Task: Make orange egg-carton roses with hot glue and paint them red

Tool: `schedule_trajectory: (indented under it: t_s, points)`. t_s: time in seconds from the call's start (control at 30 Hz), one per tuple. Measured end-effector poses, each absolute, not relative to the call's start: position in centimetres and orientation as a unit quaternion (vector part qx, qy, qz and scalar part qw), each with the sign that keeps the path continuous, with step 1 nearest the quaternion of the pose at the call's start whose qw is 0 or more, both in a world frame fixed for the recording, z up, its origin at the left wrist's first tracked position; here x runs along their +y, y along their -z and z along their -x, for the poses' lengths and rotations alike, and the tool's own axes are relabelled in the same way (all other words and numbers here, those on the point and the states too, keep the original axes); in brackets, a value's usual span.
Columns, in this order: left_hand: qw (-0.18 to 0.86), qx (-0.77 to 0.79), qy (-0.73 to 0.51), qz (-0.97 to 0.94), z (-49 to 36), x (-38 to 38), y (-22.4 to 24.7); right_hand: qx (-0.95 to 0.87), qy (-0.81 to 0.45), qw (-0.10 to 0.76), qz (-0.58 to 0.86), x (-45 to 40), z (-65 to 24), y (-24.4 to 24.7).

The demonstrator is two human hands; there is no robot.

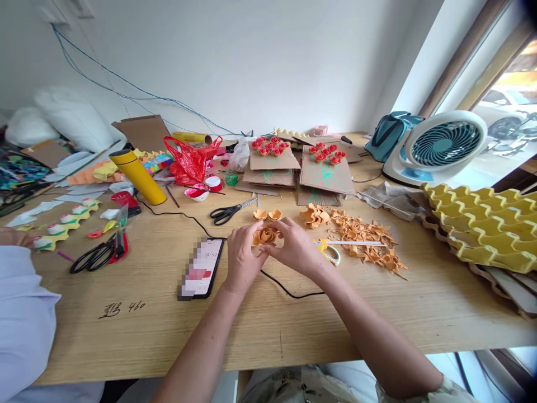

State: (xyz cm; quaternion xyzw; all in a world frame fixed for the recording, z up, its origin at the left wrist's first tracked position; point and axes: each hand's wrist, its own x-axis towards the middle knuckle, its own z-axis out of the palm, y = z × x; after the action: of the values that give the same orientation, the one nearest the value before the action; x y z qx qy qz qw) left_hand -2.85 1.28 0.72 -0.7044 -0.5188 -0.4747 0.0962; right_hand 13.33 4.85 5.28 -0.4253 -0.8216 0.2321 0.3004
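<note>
An orange carton flower (267, 236) with layered petals is held between my two hands above the table. My left hand (243, 254) grips its left side, fingers closed around the edge. On the other side my right hand (296, 249) pinches the flower with thumb and fingers. Just beyond are two small orange carton cups (260, 215). Yellow-handled scissors (331, 253) lie by my right wrist, partly hidden. Orange carton scraps (364, 235) are heaped to the right, beside a larger cut carton piece (314, 215). Black scissors (230, 212) rest behind my left hand.
A phone (201, 267) and black cable lie left of my hands. Red flowers (327, 152) stand on cardboard at the back. Yellow egg trays (482, 224) and a fan (444, 145) are right. At far left are a person's sleeve (25, 308) and black-handled scissors (93, 258).
</note>
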Motion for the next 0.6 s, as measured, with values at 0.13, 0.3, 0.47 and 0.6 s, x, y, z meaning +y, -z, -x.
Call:
schedule_trajectory:
  t_s: [0.13,0.3,0.47,0.6]
  points:
    - [0.118,-0.513,0.463,0.713,2.7,1.3,-0.7,-0.818,-0.250,0.313,0.413,5.0,-13.0,-4.8]
    - [0.087,-0.544,0.444,0.706,3.0,1.6,-0.8,-0.794,-0.237,0.357,0.431,5.1,-14.2,-5.1]
    - [0.005,-0.716,0.253,0.650,3.8,2.6,0.7,-0.789,-0.202,0.387,0.433,4.8,-16.6,-5.5]
    - [-0.026,-0.741,0.187,0.645,4.2,3.2,1.7,-0.792,-0.218,0.392,0.415,4.0,-17.7,-5.0]
